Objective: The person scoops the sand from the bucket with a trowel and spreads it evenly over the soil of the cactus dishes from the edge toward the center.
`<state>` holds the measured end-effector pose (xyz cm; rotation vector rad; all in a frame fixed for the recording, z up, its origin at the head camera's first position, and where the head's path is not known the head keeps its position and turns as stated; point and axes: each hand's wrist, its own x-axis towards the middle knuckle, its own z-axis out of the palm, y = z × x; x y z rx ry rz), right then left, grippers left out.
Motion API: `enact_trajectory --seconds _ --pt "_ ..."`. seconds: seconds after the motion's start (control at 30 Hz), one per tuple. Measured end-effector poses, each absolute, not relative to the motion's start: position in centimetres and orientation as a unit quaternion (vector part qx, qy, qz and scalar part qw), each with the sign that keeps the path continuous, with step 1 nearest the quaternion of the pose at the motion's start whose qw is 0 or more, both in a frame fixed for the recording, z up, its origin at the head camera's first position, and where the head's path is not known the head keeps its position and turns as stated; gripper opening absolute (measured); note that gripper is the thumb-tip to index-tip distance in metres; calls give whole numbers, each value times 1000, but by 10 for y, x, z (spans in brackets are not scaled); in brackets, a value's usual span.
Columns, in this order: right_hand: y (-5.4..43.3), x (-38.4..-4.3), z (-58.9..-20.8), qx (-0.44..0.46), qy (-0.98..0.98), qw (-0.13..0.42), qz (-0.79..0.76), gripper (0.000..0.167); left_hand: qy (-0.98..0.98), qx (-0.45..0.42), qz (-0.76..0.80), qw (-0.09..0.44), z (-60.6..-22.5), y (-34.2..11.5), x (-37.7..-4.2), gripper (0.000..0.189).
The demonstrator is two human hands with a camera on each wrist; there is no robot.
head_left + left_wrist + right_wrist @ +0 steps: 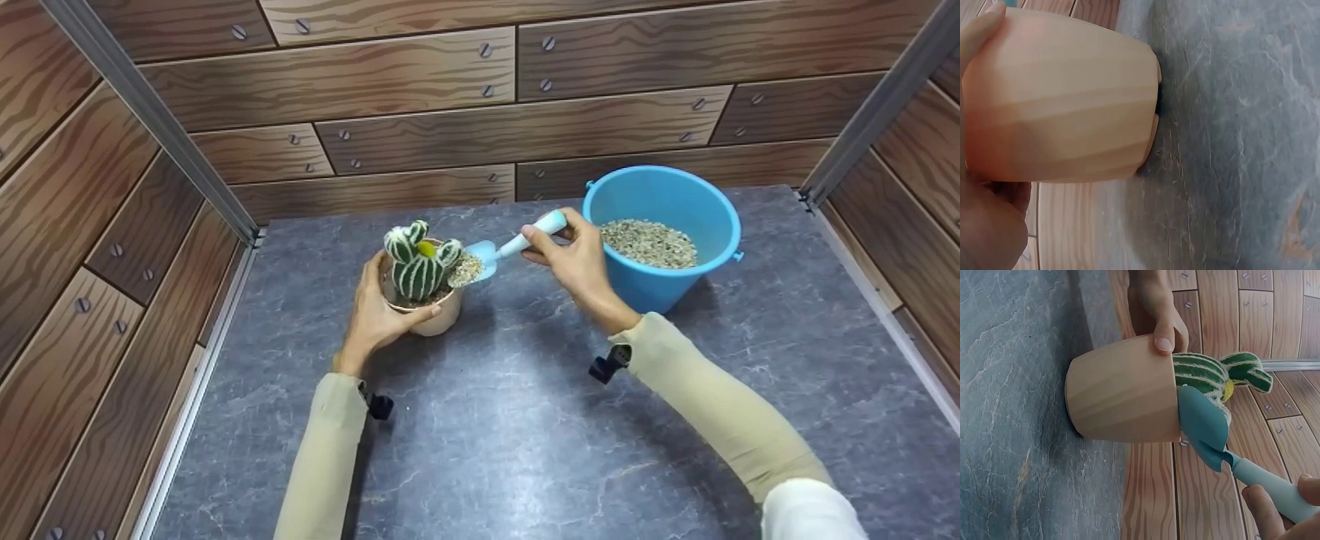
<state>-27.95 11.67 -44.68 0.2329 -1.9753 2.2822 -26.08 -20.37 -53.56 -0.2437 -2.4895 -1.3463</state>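
Note:
A green cactus with white stripes and a yellow flower (426,249) stands in a beige flowerpot (439,321). My left hand (373,313) grips the pot's rim from the left side, thumb along its front; in the left wrist view the pot (1072,101) fills much of the picture. With my right hand (576,262) I hold a small blue garden trowel (529,232) by its pale handle. Its blade (1204,422) is at the pot's rim beside the cactus, carrying pale gravel (466,270). How far the fingers wrap behind the pot is hidden.
On the right stands a blue bucket (649,283) partly filled with gravel (651,244). The grey marbled tabletop (517,420) is bounded by wood-patterned walls (420,90) at the back and both sides, with metal edging (196,390) along them.

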Motion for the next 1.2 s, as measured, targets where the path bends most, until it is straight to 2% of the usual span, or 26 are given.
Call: enact_trajectory --seconds 0.23,0.53,0.83,1.2 --pt "115 -281 -445 84 -655 59 748 20 -859 -66 -455 224 -538 -189 -255 133" --pt "115 -281 -441 90 -668 55 737 22 -869 12 -421 260 -538 -170 -248 133" --pt "116 -286 -438 86 -674 57 732 20 -869 16 -430 243 -539 -174 -251 128" --pt "119 -287 -439 108 -682 55 721 22 -877 -28 -431 211 -539 -189 -257 130"
